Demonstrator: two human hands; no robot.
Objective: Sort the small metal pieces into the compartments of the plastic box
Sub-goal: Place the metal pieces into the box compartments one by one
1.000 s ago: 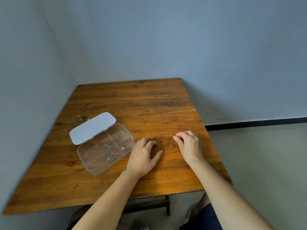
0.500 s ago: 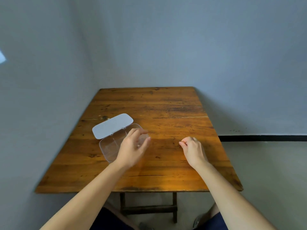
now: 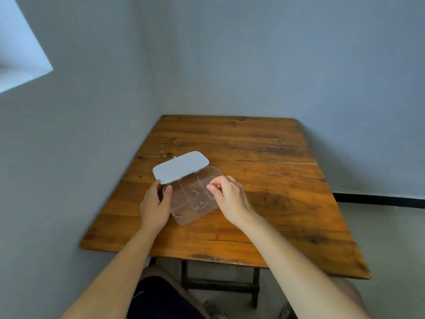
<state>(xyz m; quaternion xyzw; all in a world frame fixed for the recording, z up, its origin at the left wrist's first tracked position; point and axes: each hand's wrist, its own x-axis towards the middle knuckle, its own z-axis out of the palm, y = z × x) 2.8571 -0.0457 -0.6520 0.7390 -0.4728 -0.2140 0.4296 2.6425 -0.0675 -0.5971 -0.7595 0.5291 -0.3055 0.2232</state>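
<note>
A clear plastic box [image 3: 186,219] with several compartments lies on the left part of the wooden table [image 3: 276,180], its white lid [image 3: 180,166] folded open behind it. Small metal pieces [image 3: 195,192] sit in a middle compartment, and more metal pieces [image 3: 200,205] lie in the one nearer me. My left hand [image 3: 155,206] grips the box's left end, thumb on the rim. My right hand [image 3: 230,196] hovers over the box's far right compartment with thumb and forefinger pinched on a tiny piece, barely visible.
The table stands in a corner, with grey walls close on its left and far sides. Its right edge drops to the floor, where a black skirting strip [image 3: 377,200] runs along the wall. My knees and the table's legs show below the near edge.
My left hand moved from the table top to the box's left end and took hold of it. My right hand rose from the table and travelled left over the box, fingers still pinched.
</note>
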